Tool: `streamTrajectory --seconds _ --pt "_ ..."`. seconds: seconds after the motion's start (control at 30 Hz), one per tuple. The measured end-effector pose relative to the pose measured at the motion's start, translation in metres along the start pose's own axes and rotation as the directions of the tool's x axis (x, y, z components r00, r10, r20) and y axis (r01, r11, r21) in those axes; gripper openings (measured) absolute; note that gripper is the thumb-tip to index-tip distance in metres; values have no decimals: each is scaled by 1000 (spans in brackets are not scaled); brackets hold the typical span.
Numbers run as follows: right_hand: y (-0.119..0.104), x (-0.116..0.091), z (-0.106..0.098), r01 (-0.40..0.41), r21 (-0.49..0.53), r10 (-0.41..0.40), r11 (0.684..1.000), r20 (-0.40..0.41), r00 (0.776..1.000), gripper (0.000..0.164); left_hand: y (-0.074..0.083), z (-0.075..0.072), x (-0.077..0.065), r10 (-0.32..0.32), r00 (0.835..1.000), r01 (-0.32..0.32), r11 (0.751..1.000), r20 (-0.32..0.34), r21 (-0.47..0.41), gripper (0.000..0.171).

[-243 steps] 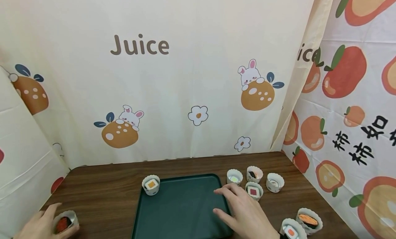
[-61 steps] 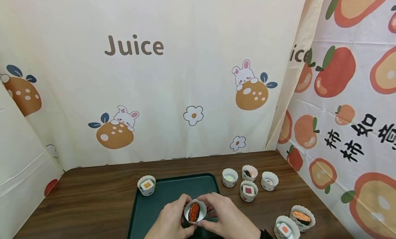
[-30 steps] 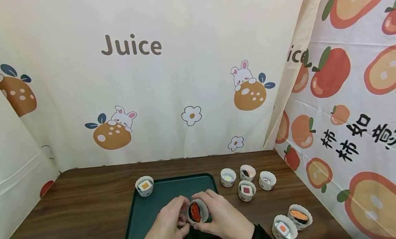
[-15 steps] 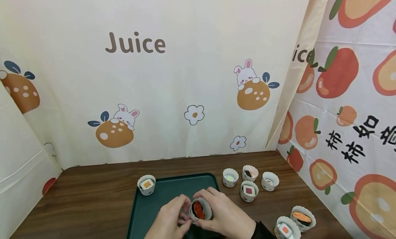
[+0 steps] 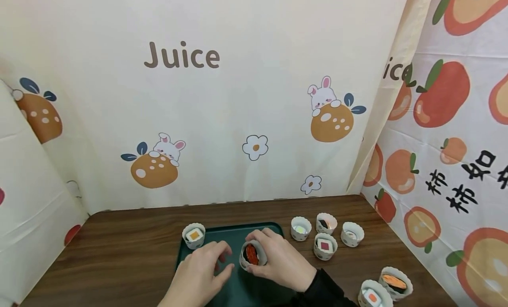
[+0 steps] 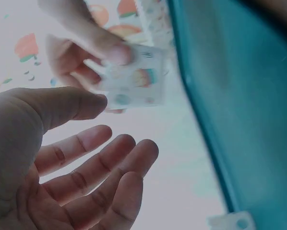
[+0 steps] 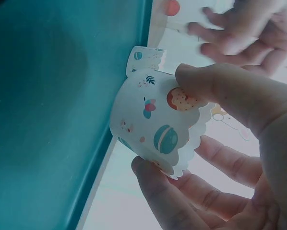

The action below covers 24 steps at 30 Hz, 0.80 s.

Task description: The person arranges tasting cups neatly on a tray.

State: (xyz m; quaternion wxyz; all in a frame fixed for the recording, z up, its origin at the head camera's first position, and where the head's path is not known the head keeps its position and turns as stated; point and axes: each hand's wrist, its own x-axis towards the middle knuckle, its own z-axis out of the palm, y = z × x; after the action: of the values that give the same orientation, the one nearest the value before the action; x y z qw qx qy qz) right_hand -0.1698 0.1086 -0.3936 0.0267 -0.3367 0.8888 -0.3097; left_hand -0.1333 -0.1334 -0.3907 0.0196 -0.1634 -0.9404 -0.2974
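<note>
Over the dark green tray (image 5: 238, 289), my right hand (image 5: 279, 260) grips a white paper baking cup (image 7: 153, 120), thumb on one side and fingers on the other. A red-topped, black-wrapped piece of sushi (image 5: 251, 255) lies inside this cup. My left hand (image 5: 200, 269) is just to its left, apart from it, holding nothing; the left wrist view shows its fingers (image 6: 98, 165) loosely bent. Another paper cup with a yellow-centred sushi roll (image 5: 194, 235) stands at the tray's back left corner.
Right of the tray stand several paper cups, among them one with a dark-red-centred roll (image 5: 324, 246) and a paper cup at the back right (image 5: 352, 234). Nearer the front are cups with orange-topped sushi (image 5: 394, 284) and an orange-centred roll (image 5: 373, 297). Printed curtains (image 5: 222, 108) surround the wooden table (image 5: 119, 254).
Earlier the left hand held the red sushi's cup at the left; then both hands held it over the tray. Now the left hand has let go and drawn left, and the cup has moved slightly back.
</note>
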Motion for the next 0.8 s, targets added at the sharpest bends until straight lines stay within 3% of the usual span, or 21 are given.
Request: streamTrajectory --seconds 0.17,0.33,0.5,0.8 --pt "1 19 5 0 -51 0 999 -8 1000 47 5 -17 -5 -54 992 60 997 -114 55 20" --pt "-3 37 9 27 -96 -29 995 -23 999 47 3 -36 -10 -142 967 159 985 -210 70 22" --pt "-4 53 16 2 -109 -2 994 3 1000 48 -4 -54 -15 -146 949 174 982 -278 77 20" --pt "-2 83 34 -62 -148 68 987 35 997 48 -14 -79 -21 -164 929 199 977 -332 76 16"
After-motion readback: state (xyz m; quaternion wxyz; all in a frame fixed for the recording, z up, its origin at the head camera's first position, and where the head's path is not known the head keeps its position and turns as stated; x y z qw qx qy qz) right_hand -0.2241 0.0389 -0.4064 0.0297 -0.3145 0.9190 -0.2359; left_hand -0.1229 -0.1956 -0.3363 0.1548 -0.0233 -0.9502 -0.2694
